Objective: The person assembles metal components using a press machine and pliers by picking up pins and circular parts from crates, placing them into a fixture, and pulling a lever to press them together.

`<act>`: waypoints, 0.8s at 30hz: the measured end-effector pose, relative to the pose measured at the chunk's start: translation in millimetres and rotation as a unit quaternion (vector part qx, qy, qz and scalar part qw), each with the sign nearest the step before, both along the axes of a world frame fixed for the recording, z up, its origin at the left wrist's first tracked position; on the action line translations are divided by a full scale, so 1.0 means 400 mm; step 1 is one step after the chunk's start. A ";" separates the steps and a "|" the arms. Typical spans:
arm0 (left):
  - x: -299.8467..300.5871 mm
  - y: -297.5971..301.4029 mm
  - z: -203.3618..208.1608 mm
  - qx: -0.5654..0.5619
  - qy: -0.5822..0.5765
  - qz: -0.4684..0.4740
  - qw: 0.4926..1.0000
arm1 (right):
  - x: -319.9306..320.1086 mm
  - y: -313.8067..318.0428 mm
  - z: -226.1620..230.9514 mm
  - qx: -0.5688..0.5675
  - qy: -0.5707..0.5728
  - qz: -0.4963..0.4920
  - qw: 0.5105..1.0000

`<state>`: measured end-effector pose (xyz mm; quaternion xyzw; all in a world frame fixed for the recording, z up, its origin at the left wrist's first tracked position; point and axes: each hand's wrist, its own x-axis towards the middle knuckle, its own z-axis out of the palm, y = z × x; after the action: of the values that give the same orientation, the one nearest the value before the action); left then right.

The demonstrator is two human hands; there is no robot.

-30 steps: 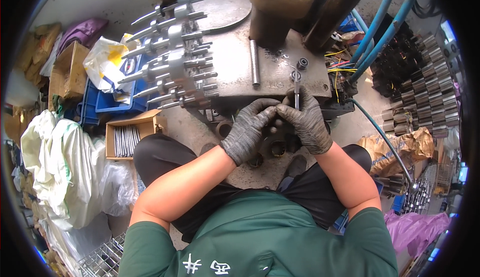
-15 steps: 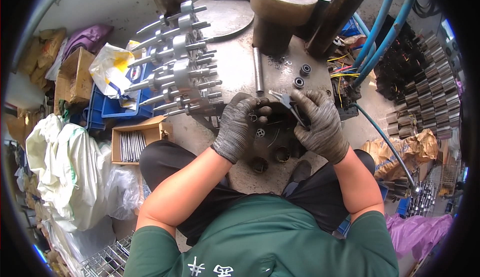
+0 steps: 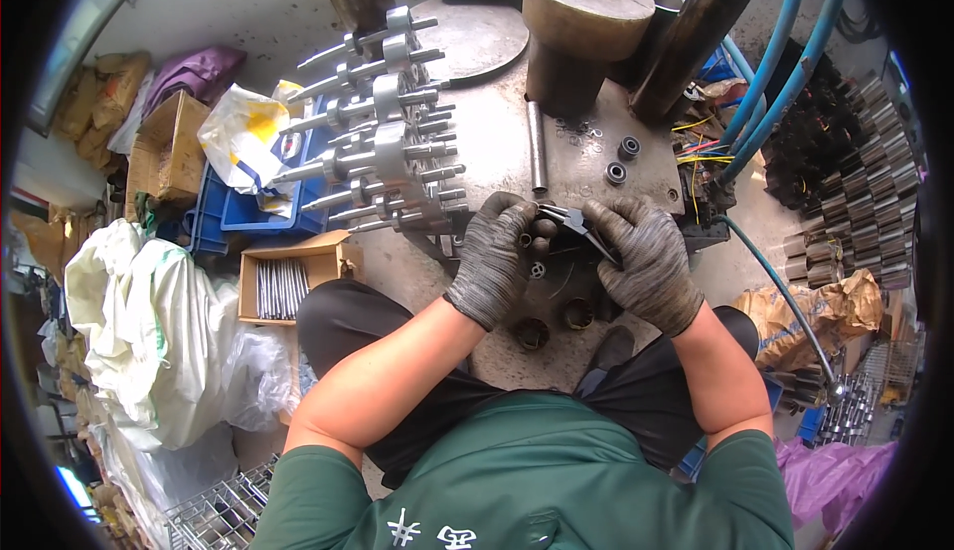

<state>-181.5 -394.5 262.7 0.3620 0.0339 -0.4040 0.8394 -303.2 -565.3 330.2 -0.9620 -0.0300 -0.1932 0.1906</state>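
Both gloved hands have moved up from the table's near edge to frame centre. The right hand (image 3: 644, 264) now grips dark pliers (image 3: 576, 224), their tips at a small metal part (image 3: 542, 230) the left hand (image 3: 494, 255) pinches, so fitting work appears under way on the round steel table (image 3: 497, 143).

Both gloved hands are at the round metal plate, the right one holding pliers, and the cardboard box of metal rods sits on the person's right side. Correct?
Not quite: in the head view the open cardboard box of metal rods sits on the person's left. Both grey-gloved hands, left hand and right hand, are at the round metal plate, the right holding dark pliers.
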 end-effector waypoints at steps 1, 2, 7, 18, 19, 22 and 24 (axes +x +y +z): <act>-0.001 0.000 0.002 0.002 0.002 0.001 1.000 | 0.001 0.000 -0.001 0.000 0.006 0.000 1.000; 0.001 -0.001 0.003 0.000 0.008 0.006 1.000 | 0.002 0.000 -0.005 0.010 -0.007 0.003 1.000; 0.003 -0.008 0.006 -0.015 0.010 0.030 0.999 | 0.006 -0.001 -0.009 0.018 -0.022 0.013 1.000; 0.000 -0.008 -0.048 -0.046 0.078 0.025 0.996 | 0.031 0.004 -0.027 0.147 0.014 -0.016 0.989; -0.016 -0.009 -0.056 -0.026 0.074 0.038 0.996 | 0.045 0.006 -0.022 0.187 0.014 -0.015 0.982; -0.050 -0.009 -0.104 0.027 0.052 -0.003 0.998 | 0.101 0.035 -0.024 0.363 0.046 0.007 0.931; -0.079 -0.011 -0.101 0.096 0.039 -0.061 0.993 | 0.141 0.068 -0.043 0.492 0.071 0.019 0.868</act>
<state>-213.0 -399.0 222.4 0.4266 0.0832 -0.4634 0.7722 -246.6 -538.3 313.1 -0.7543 0.0641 -0.1100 0.6441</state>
